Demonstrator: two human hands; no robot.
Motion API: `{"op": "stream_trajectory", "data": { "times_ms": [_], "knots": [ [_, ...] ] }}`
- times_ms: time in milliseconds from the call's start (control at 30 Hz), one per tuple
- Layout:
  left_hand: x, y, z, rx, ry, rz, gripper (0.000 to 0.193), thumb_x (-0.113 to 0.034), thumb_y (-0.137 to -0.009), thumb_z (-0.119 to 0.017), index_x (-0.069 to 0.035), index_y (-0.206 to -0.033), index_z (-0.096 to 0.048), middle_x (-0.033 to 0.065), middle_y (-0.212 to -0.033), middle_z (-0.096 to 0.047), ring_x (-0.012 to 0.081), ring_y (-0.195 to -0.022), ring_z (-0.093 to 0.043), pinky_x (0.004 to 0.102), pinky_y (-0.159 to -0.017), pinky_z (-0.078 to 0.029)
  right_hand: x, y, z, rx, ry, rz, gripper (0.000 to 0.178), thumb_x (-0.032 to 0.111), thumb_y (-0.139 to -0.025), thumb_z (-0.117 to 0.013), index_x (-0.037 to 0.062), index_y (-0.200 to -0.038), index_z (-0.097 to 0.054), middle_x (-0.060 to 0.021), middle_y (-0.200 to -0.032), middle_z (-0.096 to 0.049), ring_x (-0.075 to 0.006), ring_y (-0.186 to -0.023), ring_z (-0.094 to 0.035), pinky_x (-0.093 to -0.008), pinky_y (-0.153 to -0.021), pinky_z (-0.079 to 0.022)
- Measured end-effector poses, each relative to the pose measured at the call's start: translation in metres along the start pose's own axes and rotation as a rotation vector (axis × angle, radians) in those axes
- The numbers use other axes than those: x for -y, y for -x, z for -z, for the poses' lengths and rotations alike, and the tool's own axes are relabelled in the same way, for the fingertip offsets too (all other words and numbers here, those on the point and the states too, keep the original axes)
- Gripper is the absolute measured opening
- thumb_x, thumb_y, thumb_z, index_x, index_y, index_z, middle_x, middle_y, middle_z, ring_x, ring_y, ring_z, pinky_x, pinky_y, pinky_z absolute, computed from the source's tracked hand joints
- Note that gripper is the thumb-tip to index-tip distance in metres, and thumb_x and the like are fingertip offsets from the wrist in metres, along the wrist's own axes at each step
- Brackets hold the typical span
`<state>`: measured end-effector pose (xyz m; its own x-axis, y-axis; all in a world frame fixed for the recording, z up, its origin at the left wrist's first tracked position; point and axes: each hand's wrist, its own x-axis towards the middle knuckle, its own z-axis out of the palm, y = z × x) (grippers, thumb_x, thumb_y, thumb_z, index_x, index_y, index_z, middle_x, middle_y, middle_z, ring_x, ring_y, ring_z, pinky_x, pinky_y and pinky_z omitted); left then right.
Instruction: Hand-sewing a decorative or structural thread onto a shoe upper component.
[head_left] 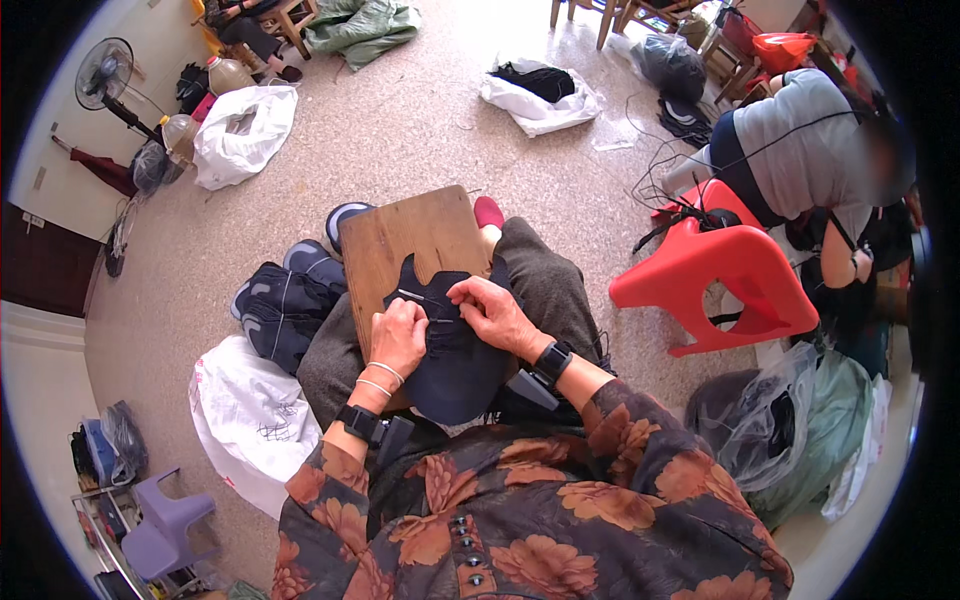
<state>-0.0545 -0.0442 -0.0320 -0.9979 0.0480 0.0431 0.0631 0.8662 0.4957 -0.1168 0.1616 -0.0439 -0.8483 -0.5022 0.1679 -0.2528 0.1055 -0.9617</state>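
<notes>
Where both hands (398, 336) (495, 315) touch dark fabric (442, 352), a board (420, 225) lies beneath.

At the near end of the wooden board (422, 222), the left hand (398, 338) and right hand (494, 314) touch dark fabric (452, 378); right of the board stands a red stool (688, 262).
</notes>
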Motion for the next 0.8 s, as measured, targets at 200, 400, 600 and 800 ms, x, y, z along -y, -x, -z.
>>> {"op": "stream_trajectory", "data": {
  "times_ms": [200, 400, 600, 800],
  "knots": [
    [0.004, 0.013, -0.005, -0.163, 0.280, 0.085, 0.009, -0.015, -0.084, -0.072, -0.009, -0.083, -0.065, 0.0081, -0.086, -0.061, 0.0307, -0.088, -0.062, 0.0446, -0.078, -0.042, 0.009, 0.004, -0.007, 0.087, 0.335, 0.247, 0.014, 0.006, -0.085, -0.070, 0.0020, -0.094, -0.060, -0.0155, -0.092, -0.056, -0.0387, -0.089, -0.062, -0.0460, -0.075, -0.054],
    [-0.009, 0.021, 0.004, -0.073, 0.109, 0.246, 0.018, -0.023, -0.080, -0.079, -0.012, -0.075, -0.066, 0.0057, -0.089, -0.061, 0.0270, -0.092, -0.062, 0.0434, -0.082, -0.041, 0.014, -0.001, -0.019, 0.159, 0.635, 0.139, 0.018, 0.013, -0.087, -0.069, 0.0017, -0.094, -0.057, -0.0172, -0.095, -0.059, -0.0380, -0.092, -0.064, -0.0483, -0.076, -0.054],
    [-0.003, 0.015, -0.010, -0.118, 0.099, 0.300, 0.014, -0.024, -0.080, -0.078, -0.014, -0.075, -0.069, 0.0050, -0.087, -0.061, 0.0259, -0.095, -0.062, 0.0444, -0.084, -0.038, 0.015, -0.004, -0.025, 0.195, 0.742, 0.128, 0.012, 0.005, -0.084, -0.065, 0.0001, -0.092, -0.057, -0.0186, -0.094, -0.059, -0.0372, -0.091, -0.066, -0.0469, -0.073, -0.056],
    [-0.005, 0.014, -0.018, -0.218, 0.192, 0.284, 0.016, -0.019, -0.082, -0.079, -0.004, -0.084, -0.075, 0.0069, -0.081, -0.061, 0.0215, -0.075, -0.061, 0.0373, -0.072, -0.047, 0.024, 0.008, -0.013, 0.188, 0.833, 0.128, 0.014, 0.000, -0.081, -0.062, -0.0013, -0.093, -0.057, -0.0192, -0.095, -0.060, -0.0364, -0.090, -0.066, -0.0455, -0.073, -0.057]
  ]
}}
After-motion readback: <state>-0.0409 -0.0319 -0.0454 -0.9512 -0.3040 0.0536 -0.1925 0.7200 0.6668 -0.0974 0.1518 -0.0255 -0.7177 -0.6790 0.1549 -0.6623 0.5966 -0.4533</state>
